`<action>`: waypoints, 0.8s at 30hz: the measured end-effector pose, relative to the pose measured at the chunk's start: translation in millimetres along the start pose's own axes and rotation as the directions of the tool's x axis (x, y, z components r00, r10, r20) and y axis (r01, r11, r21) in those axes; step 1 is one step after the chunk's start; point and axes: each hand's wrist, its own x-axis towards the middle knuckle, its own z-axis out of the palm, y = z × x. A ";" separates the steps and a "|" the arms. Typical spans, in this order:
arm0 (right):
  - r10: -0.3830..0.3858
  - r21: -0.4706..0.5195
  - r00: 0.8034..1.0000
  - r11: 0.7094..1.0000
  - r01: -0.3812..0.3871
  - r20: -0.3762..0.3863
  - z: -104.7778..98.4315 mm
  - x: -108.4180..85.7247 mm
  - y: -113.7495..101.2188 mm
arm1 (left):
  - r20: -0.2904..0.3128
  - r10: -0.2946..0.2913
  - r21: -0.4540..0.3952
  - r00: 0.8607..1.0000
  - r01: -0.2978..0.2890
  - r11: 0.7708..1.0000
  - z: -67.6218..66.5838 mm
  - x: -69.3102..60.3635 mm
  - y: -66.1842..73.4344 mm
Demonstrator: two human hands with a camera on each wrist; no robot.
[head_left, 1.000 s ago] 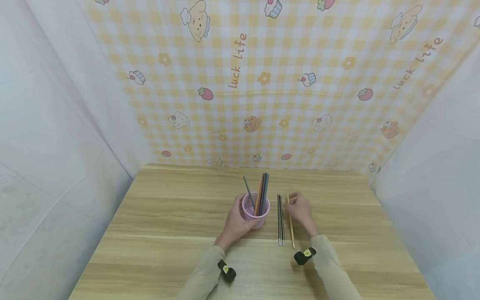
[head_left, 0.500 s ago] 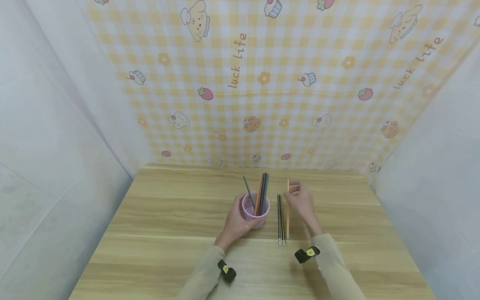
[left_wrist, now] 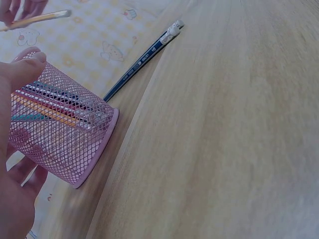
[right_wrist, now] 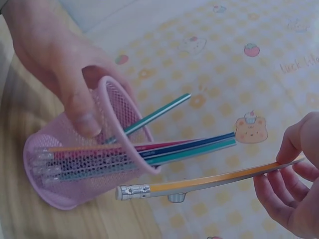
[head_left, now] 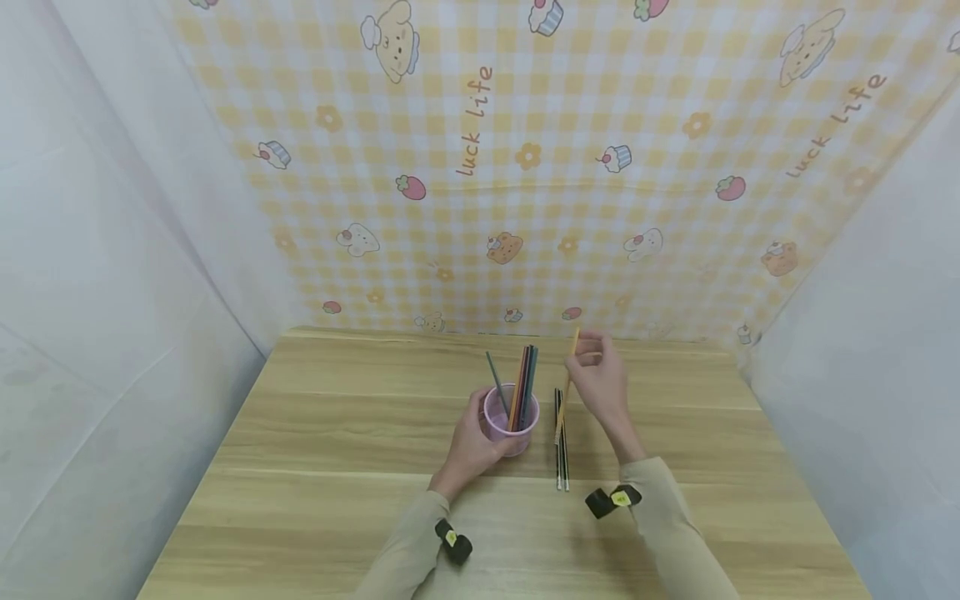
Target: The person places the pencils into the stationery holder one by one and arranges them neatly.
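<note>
My left hand (head_left: 472, 442) grips the side of a pink mesh pencil cup (left_wrist: 65, 144), thumb near the rim. Several pencils (right_wrist: 194, 147) stand in the cup, leaning together to the right: orange, red, dark blue and teal. A teal pencil (head_left: 497, 375) tilts apart to the left. With thumb and fingers, my right hand (head_left: 602, 387) pinches a yellow pencil (right_wrist: 209, 180) near its upper end. That pencil hangs in the air right of the cup, its silver ferrule and eraser downward. Beneath it, two dark pencils (head_left: 562, 468) lie side by side on the table.
The wood-grain table (head_left: 337, 467) spreads around the cup on both sides. Behind its far edge hangs a yellow checked cloth (head_left: 465, 217) with cartoon prints. White sheets (head_left: 127, 250) close off the left and right.
My right hand has lifted the yellow pencil from the table and moved it away from me; its eraser end has swung left toward the cup. My left hand and the cup stay put.
</note>
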 end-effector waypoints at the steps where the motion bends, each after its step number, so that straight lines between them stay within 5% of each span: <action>1: -0.017 0.013 1.000 1.000 0.017 -0.006 0.5 0.5 -2.6 | 0.000 0.000 0.002 1.000 0.000 1.000 0.0 0.1 -0.2; 16: -0.155 0.135 0.983 0.977 0.167 -0.100 12.7 6.1 -27.2 | 0.019 0.015 -0.017 1.000 -0.014 1.000 -1.4 -0.9 -2.2; 24: -0.235 0.176 0.967 0.952 0.250 -0.103 18.0 -11.8 -59.9 | 0.017 0.041 -0.014 0.999 -0.041 0.999 -1.2 -0.3 -2.8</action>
